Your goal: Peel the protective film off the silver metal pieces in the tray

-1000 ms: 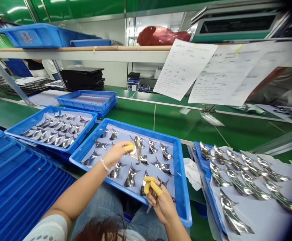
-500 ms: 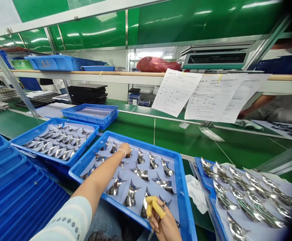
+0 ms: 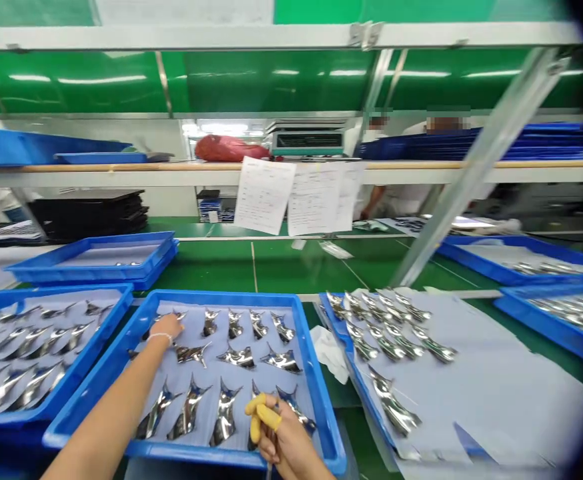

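Left hand [image 3: 167, 325]: far left in blue tray [image 3: 321, 393], fingers hidden (grip: cannot tell) | metal piece [image 3: 179, 315]: partly behind them, long axis roughly left-right, left hand nearer | right hand [image 3: 281, 427]: near side, fingers curled, hold unclear

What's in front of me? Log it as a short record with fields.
Center: shallow rectangular blue plastic tray, white-lined, holding shiny curved metal pieces
Left hand: at the tray's far left corner, grip unclear
Right hand: yellow finger covers, over its near right; seems to hold a thin grey rod
Right of tray: crumpled white tissue-like sheet
White-edged shelf: glossy red bag; printed white paper sheets hang
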